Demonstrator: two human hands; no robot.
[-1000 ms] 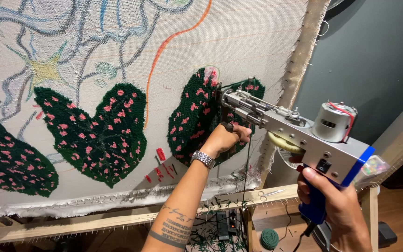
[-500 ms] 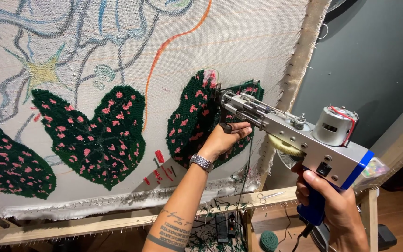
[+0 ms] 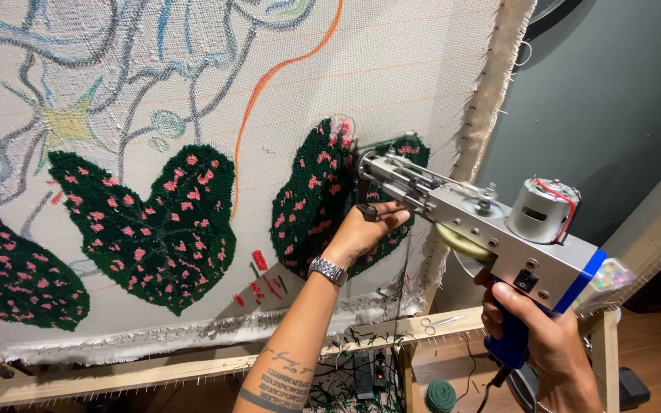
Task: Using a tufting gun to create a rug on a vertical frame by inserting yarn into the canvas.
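The right hand point(image 3: 548, 336) is gripping one tufting gun's point(image 3: 491, 229) blue handle; the left hand point(image 3: 365, 229) is curled around its front grip, needle pressing one of three green pink-spotted leaves point(image 3: 323, 195) just ahead.

I see the tufting gun point(image 3: 491, 229), silver-bodied with a blue handle and a round motor on top, held level, its needle end pressed against the stretched backing cloth point(image 3: 392, 84) at the upper edge of a dark green, pink-spotted tufted leaf point(image 3: 319, 199).
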